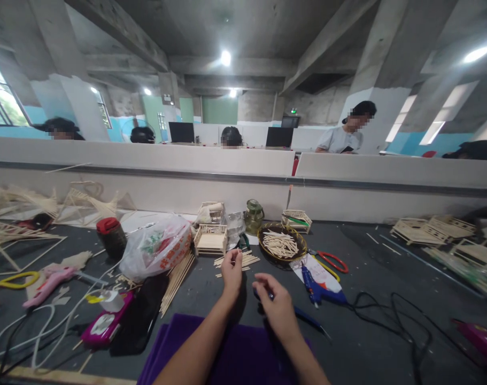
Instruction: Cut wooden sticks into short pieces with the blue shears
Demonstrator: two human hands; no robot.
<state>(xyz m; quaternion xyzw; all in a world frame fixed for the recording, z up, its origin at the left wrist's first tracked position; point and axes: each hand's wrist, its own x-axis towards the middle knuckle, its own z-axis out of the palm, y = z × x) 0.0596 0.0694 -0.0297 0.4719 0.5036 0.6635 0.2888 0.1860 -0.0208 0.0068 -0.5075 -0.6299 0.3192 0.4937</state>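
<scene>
My left hand point(232, 271) is raised over the dark table, fingertips pinched together; anything between them is too small to make out. Just behind it lie loose pale wooden sticks point(249, 260). To its right, my right hand point(276, 300) is curled, with a dark blue object partly showing under its fingers; its kind is hidden. Beside that hand a slim blue-handled tool point(309, 319) with a pointed metal tip lies on the table. A wicker basket point(305, 250) full of short sticks stands beyond the right hand. Purple cloth point(243, 350) is beneath my forearms.
A blue glue gun point(317, 289) and red-handled scissors point(333, 260) lie right. Small stick-built models point(211, 240) and a glass jar point(253, 218) stand behind. Left are a plastic bag point(159, 246), phone point(141, 321), purple power strip point(107, 323) and pink glue gun point(51, 283). Cables cross both sides.
</scene>
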